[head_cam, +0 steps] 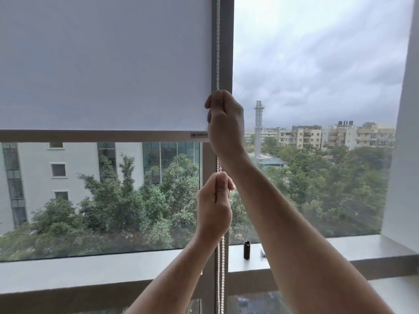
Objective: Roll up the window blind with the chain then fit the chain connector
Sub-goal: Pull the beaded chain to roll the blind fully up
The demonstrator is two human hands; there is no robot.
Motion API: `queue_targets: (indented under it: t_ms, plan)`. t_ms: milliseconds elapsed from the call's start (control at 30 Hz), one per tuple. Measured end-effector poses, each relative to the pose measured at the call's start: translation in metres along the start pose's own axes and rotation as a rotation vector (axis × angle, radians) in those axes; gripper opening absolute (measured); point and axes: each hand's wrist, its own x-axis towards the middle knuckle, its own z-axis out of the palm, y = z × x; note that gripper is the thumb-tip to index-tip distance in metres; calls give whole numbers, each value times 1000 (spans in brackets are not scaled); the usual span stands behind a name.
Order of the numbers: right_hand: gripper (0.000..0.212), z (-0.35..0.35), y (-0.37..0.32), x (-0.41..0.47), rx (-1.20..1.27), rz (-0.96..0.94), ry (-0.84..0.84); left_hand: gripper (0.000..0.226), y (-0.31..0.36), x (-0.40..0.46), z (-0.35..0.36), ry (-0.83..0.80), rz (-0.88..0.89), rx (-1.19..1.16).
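Observation:
A white roller blind (104,64) covers the upper part of the left window pane; its bottom bar (102,135) sits a little above mid-height. A white beaded chain (218,41) hangs along the grey window post. My right hand (225,123) is closed around the chain at the level of the blind's bottom bar. My left hand (214,205) grips the same chain lower down. Below the left hand two strands of chain hang side by side past the sill.
A grey window sill (90,270) runs across the bottom. On it, right of the post, stands a small black cylinder (246,249), with a small pale object (262,252) partly hidden behind my right forearm. A white wall (405,155) borders the right side.

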Motion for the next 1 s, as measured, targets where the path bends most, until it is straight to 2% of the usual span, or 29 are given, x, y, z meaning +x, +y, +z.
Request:
queue_targets:
  t_ms: [167, 233, 333, 433, 500, 567, 633, 733, 833, 933, 1000]
  plan:
    - [33, -5, 14, -20, -6, -122, 42, 42, -5, 10, -16, -143, -77, -123]
    - [32, -7, 23, -35, 3, -104, 17, 38, -8, 20, -27, -92, -82, -77]
    - [34, -9, 43, -65, 51, 6, -55, 44, -3, 45, -36, 11, -52, -18]
    - [36, -12, 61, -88, 100, 40, -70, 39, 20, 71, -36, 26, -39, -17]
    - [38, -13, 68, -100, 100, 54, -60, 35, 40, 86, -31, -39, -31, -57]
    - [34, -14, 73, -108, 88, 64, -50, 40, 63, 97, -22, -140, -43, -164]
    - [32, -14, 76, -114, 96, 70, -55, 43, 84, 105, -12, -175, -44, -201]
    - [32, -16, 74, -116, 88, 64, -78, 39, 99, 115, 1, -40, -69, -169]
    - [37, -23, 74, -111, 6, 50, -134, 43, 91, 114, 8, 123, 30, -22]
    - [39, -32, 73, -101, -77, 87, -210, 42, 84, 109, 11, 177, 152, 87]
    - [38, -38, 68, -88, -98, 150, -253, 41, 81, 106, 8, 183, 169, 88]
